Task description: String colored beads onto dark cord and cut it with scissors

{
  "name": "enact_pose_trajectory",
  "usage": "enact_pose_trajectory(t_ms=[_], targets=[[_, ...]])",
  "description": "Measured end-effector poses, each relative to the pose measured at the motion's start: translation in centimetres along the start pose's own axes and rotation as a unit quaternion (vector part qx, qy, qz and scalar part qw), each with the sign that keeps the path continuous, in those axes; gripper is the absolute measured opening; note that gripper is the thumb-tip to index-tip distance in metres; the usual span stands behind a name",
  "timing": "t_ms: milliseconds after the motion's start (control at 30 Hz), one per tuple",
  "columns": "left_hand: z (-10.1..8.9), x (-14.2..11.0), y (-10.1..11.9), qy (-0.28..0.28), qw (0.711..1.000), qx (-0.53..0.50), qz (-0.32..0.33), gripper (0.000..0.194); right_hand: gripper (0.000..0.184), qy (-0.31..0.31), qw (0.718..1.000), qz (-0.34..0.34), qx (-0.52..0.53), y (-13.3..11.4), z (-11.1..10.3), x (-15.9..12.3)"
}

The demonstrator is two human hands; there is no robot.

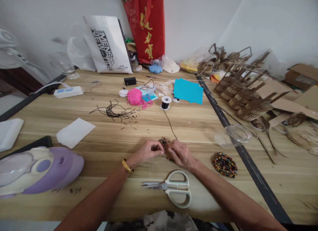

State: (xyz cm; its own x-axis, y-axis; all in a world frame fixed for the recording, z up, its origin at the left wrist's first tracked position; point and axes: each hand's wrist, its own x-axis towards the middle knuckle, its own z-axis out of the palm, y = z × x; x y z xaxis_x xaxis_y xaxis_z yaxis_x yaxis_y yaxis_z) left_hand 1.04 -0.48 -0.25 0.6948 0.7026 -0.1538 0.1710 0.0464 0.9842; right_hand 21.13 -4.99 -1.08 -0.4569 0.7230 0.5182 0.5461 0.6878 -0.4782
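Note:
A small cluster of multicoloured beads (163, 142) sits between my two hands above the table. My left hand (149, 149), with a gold bangle at the wrist, pinches the cluster from the left. On its other side, the fingers of my right hand (182, 154) are closed on the beads and partly hide them. Black cord (170, 122) runs from a spool (166, 103) down to my right hand. A few more beads show under the right fingers. Scissors (166, 185) with cream handles lie nearer me, blades pointing left. A coil of beads (225, 165) rests at the right.
Cut black cords (113, 110) and scraps lie beyond my left hand, near pink yarn (134, 96). Blue sheets (188, 90) are farther back. A purple and cream appliance (57, 169) stands at left, small woven baskets (244, 95) at right.

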Motion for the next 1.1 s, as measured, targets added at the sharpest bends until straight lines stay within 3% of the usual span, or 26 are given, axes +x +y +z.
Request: enact_pose_trajectory(t_ms=[133, 200, 567, 1100], targets=[[0.0, 0.0, 0.1, 0.006, 1.000, -0.008, -0.004, 0.018, 0.016, 0.103, 0.990, 0.094, -0.003, 0.8, -0.2, 0.0], [0.0, 0.0, 0.1, 0.004, 1.000, -0.007, 0.001, 0.019, 0.015, 0.124, 0.984, 0.125, -0.019, 1.2, -0.2, 0.1], [-0.2, -0.1, 0.5, 0.012, 1.000, -0.008, 0.000, 0.020, 0.018, 0.004, 0.985, 0.113, -0.128, 1.0, -0.1, 0.5], [-0.1, -0.2, 0.5, 0.013, 1.000, 0.009, 0.003, 0.022, 0.017, -0.010, 0.985, 0.105, -0.139, 1.3, 0.0, 0.4]])
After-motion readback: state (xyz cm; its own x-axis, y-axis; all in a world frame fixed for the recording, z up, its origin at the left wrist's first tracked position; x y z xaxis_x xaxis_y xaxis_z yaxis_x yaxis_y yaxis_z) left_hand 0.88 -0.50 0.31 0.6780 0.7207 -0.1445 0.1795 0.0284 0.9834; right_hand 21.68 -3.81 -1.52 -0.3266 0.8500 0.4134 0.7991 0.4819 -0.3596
